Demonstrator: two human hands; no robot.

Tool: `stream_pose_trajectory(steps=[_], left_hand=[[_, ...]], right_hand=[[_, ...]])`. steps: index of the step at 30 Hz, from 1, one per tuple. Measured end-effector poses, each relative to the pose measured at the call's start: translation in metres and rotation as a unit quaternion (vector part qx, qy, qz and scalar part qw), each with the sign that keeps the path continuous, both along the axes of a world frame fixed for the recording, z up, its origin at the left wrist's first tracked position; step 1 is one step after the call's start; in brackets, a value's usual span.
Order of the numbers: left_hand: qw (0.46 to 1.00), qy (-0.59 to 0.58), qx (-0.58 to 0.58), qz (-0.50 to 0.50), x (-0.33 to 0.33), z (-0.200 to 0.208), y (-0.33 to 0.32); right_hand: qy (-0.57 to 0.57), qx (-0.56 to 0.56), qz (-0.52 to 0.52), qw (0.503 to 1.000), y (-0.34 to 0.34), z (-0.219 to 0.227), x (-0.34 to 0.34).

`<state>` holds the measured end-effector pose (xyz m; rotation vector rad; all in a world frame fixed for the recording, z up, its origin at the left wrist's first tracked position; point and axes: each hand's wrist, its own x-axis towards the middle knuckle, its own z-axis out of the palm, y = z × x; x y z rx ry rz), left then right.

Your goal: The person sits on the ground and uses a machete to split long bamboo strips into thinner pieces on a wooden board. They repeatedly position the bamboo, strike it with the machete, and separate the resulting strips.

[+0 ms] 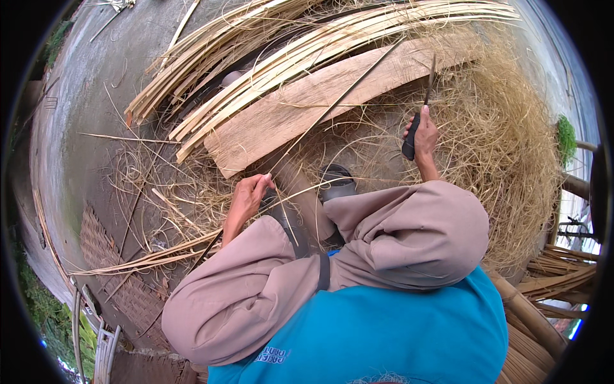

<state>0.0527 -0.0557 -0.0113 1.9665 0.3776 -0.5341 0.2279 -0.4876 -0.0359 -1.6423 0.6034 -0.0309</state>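
Between the thumb and fingers of my left hand [246,197] is the near end of a long thin bamboo strip [339,101]. The strip slants away to the upper right, across a brown wooden board [262,131]. My right hand [425,134] is wrapped round the black handle of a knife [410,139], out to the right of the board. Its narrow dark blade points away from me, in front of a heap of fine shavings [499,141]. The blade and the strip are apart.
Beyond the board lie bundles of pale split bamboo strips [217,73]. More strips [153,259] and loose shavings are at my left. A woven mat [105,246] lies on the floor at the far left. Bamboo poles [527,313] and stacked strips stand at the lower right.
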Motion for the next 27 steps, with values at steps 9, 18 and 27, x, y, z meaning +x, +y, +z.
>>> stream_pose_trajectory(steps=[9, 18, 27], left_hand=[[0.989, -0.085, 0.118, -0.014, 0.007, 0.008, -0.019], [0.974, -0.157, 0.166, 0.010, -0.007, 0.002, -0.029], [0.999, -0.018, 0.035, 0.000, -0.002, -0.001, -0.002]], right_hand=[[-0.040, -0.270, 0.476, 0.836, 0.089, 0.027, -0.071], [-0.083, -0.332, 0.554, 0.759, 0.102, 0.030, -0.061], [0.020, -0.344, 0.228, 0.911, -0.004, 0.014, 0.045]])
